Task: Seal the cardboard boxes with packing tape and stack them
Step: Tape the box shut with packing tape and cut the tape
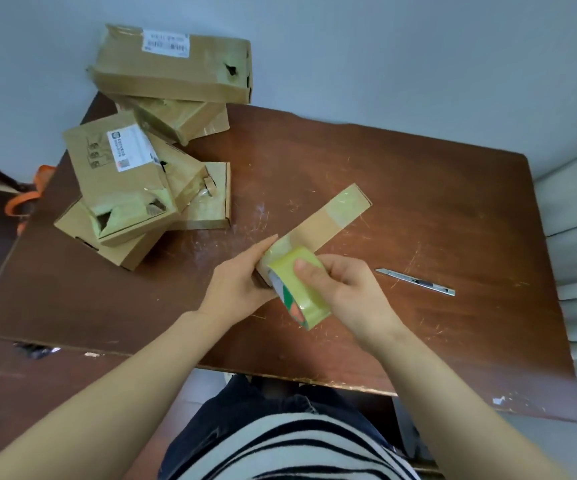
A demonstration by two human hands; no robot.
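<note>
Head view, looking down at a scratched brown worktop [418, 188] where a seated person is taping a long, narrow cardboard box [328, 221]. The box lies diagonally at the centre, its far end pointing right. A glossy band of tape already covers that far end.

The left hand [242, 271] lies with straight fingers flat against the box's near left side, steadying it. The right hand [345, 292] grips a roll of yellowish packing tape [297, 292], thumb on top, right at the box's near end.

This looks like the sealing step on the near end. Next, the tape likely needs pulling across, pressing down and cutting.

A slim utility knife [415, 282] lies on the worktop just right of the right hand, within easy reach. A loose pile of boxes [124, 178] sits at the far left, some torn, tilted against each other. It looks unsteady and may need squaring before another box goes on top.
</note>
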